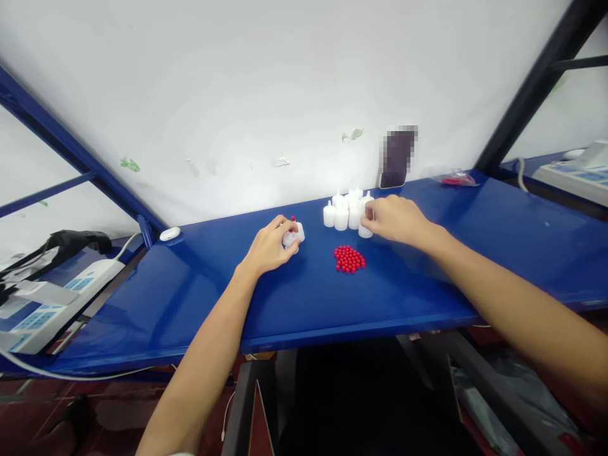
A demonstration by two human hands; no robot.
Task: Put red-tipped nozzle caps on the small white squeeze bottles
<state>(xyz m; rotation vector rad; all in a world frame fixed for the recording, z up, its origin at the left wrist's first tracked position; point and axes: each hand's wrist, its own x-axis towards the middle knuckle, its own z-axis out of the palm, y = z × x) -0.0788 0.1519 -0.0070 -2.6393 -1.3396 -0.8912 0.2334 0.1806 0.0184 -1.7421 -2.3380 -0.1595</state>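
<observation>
My left hand (pixel 272 246) rests on the blue table, its fingers curled round a small white dropper bottle (pixel 295 237) that carries a red tip. Fingers partly cover that spot, so whether a second bottle is there I cannot tell. On the other side, my right hand (pixel 395 217) pinches a white bottle (pixel 365 229) at the right edge of a group. Several white bottles with narrow nozzles (pixel 341 219) stand upright in this cluster. Between my hands, nearer to me, lies a pile of small red caps (pixel 349 259).
A phone (pixel 394 171), partly pixelated, leans on the wall behind the bottles. To its right lies a clear plastic bag (pixel 458 179) with red contents. A white oval case (pixel 170 234) sits at the back left, and a power strip (pixel 80 292) is at the far left.
</observation>
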